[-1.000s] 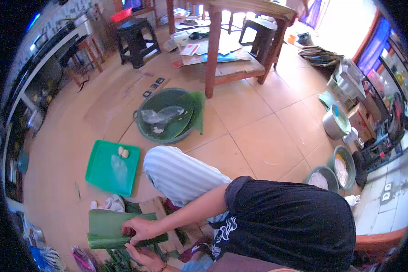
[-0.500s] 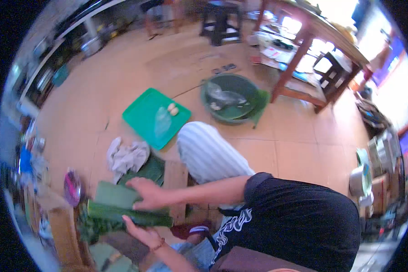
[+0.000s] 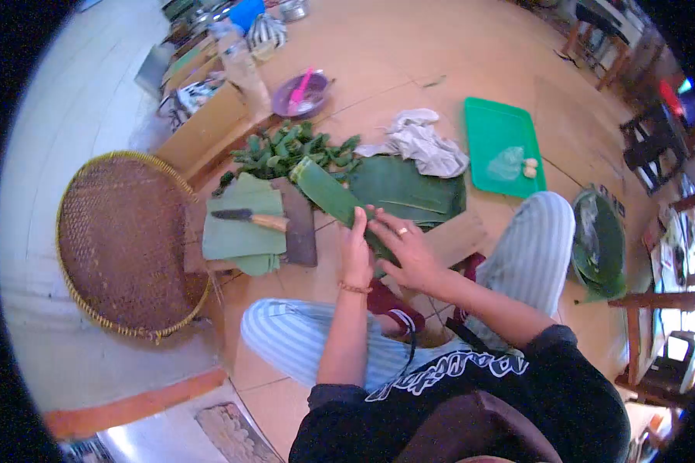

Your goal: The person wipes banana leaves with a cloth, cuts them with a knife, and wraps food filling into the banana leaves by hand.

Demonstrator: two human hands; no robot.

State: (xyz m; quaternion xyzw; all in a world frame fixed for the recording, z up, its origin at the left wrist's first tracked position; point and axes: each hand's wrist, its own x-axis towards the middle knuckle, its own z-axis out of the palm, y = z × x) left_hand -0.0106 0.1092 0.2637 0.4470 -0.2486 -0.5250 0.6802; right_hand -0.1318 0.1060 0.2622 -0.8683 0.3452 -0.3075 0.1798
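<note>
A rolled banana leaf [image 3: 328,191], long and green, slants between both hands above the stacked leaves. My left hand [image 3: 357,251] is wrapped round it from the left, thumb up. On the roll's right side lies my right hand [image 3: 408,248], with a ring on one finger, its fingers bent over the leaf. Flat dark green leaves [image 3: 405,191] lie just beyond. To the left, a knife [image 3: 251,220] with a wooden handle rests on pale green leaf pieces [image 3: 243,245]. Behind the roll is a pile of small green wraps [image 3: 286,150].
A round woven basket [image 3: 131,243] stands at the left. Farther back are a cardboard box [image 3: 212,127] and a purple bowl [image 3: 307,96]. A white cloth [image 3: 423,145] lies beside a green tray [image 3: 502,147]. At the right are a green basin [image 3: 598,239] and a wooden table [image 3: 660,299].
The view has swung left, bringing the woven basket and knife into sight. The leaf, spread wider before, is now a narrow roll, with my hands round it.
</note>
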